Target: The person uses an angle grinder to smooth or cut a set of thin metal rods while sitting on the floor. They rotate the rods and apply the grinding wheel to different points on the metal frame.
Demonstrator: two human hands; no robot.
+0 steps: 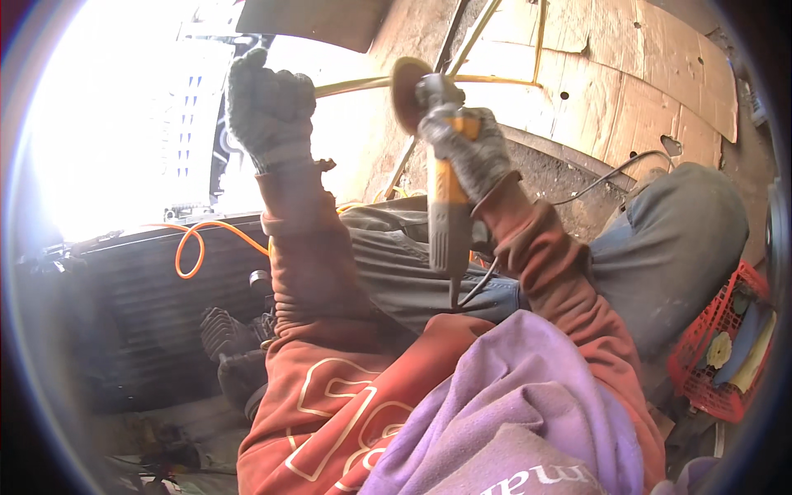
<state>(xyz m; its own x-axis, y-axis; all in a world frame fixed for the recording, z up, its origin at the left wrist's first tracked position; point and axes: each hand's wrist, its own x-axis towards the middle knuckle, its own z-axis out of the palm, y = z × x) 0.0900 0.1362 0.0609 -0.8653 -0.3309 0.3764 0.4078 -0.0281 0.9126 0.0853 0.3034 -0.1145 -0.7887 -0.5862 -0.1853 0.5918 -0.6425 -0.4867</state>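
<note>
My left hand (271, 106), in a grey-green work glove, is closed around a thin yellowish metal bar (355, 86). The bar runs from that fist to the right, toward a grinder's disc. In my right hand (472, 144), also gloved, is a yellow and grey angle grinder (446, 221), its body pointing back toward me. Its round brown disc (407, 92) stands edge-on at the bar; whether the two touch I cannot tell. Beyond the disc, more thin yellowish bar (499, 79) continues and meets another piece at a corner.
Flattened cardboard (606, 91) lies on the ground at the far right. An orange hose (191, 257) curls at left beside a dark ribbed panel (140, 322). The grinder's cable (480, 285) hangs near my legs. A red plastic basket (711, 388) stands at right. Glare whites out the upper left.
</note>
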